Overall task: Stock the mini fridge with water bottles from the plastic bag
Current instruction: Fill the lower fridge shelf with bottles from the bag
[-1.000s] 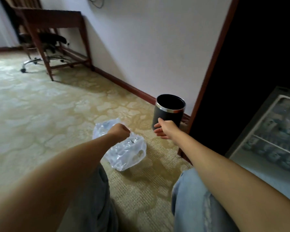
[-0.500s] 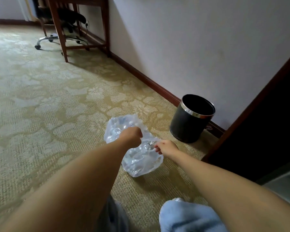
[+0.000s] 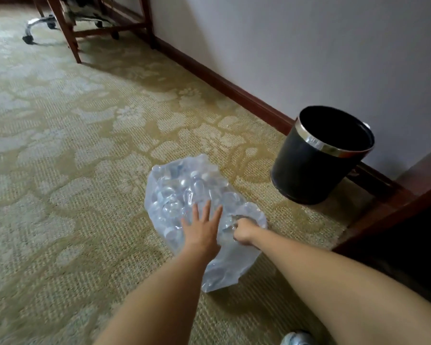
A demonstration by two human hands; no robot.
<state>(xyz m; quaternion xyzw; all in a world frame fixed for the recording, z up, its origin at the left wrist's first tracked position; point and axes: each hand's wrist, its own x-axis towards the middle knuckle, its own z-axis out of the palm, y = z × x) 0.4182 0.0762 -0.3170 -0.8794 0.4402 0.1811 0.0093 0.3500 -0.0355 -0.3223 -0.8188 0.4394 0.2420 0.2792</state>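
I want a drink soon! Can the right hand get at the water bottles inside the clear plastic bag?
Probably yes. The right hand grips the clear plastic bag near its crumpled edge, and the left hand lies flat on it. Only thin plastic covers the water bottles.

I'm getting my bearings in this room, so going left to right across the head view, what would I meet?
chair wheel → desk leg → plastic bag → black bin → dark wood frame

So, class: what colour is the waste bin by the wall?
Waste bin: black, silver rim; head view.
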